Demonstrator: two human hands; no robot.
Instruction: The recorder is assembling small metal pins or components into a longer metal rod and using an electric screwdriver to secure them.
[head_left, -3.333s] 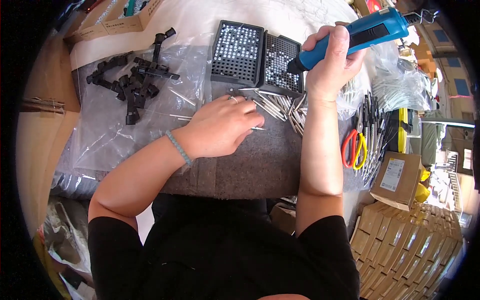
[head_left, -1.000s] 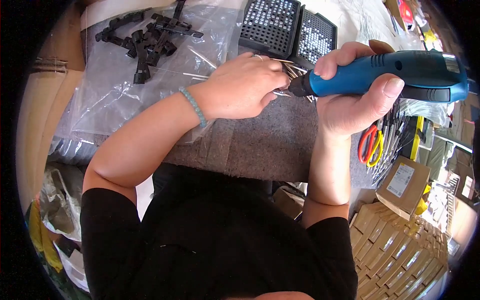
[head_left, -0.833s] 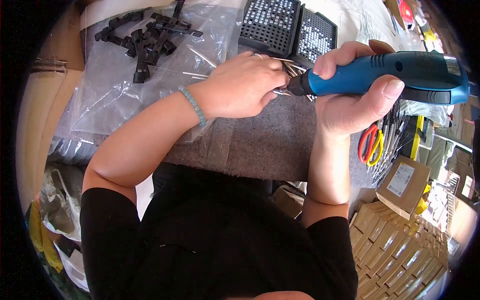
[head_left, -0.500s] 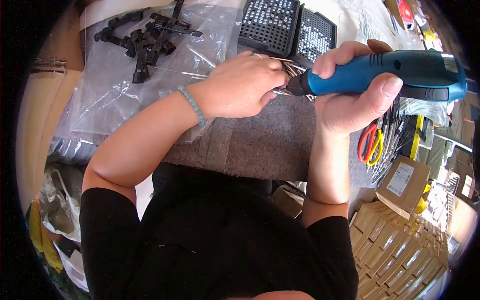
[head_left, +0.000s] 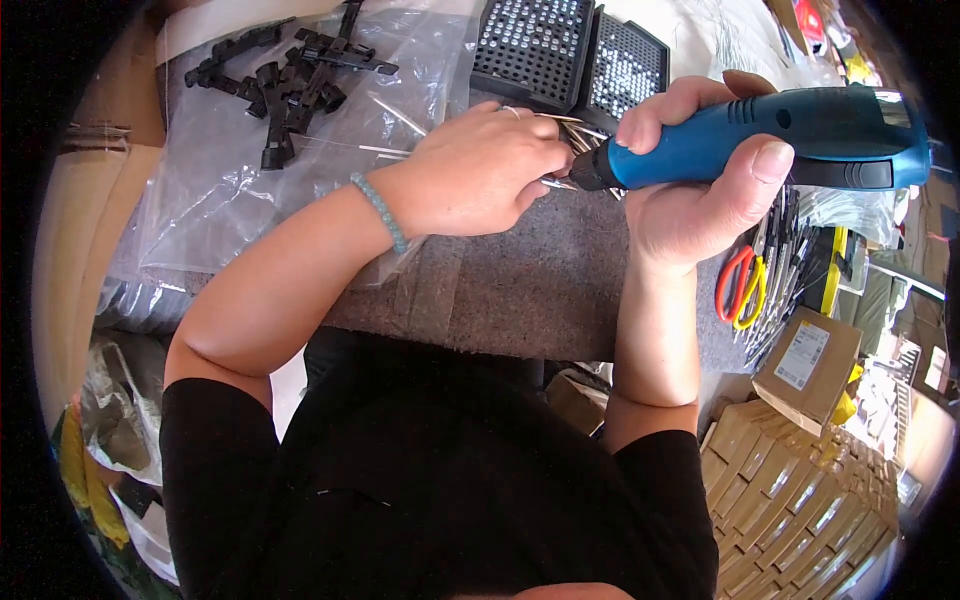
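In my right hand [head_left: 705,190] I grip a blue electric screwdriver [head_left: 740,140] with a black nose, held nearly level. Its nose [head_left: 597,168] points left, at the fingertips of my left hand [head_left: 490,170]. That left hand is closed, thumb and fingers pinched around something small at the tool's tip. A short silvery end [head_left: 556,182] shows there, but my fingers hide most of it. Just behind them lies a bunch of thin metal rods [head_left: 585,132], partly covered by both hands.
Black jointed parts [head_left: 290,95] lie on a clear plastic bag [head_left: 225,205] at far left. Two black trays of small silvery pieces [head_left: 535,50] stand beyond my hands. Red- and yellow-handled pliers [head_left: 735,285] rest among slim metal tools at right. A cardboard box [head_left: 808,365] sits below them.
The screwdriver and my right hand have shifted slightly left, with the tool's back end a little higher in the picture. My left hand keeps its pinch at the tip.
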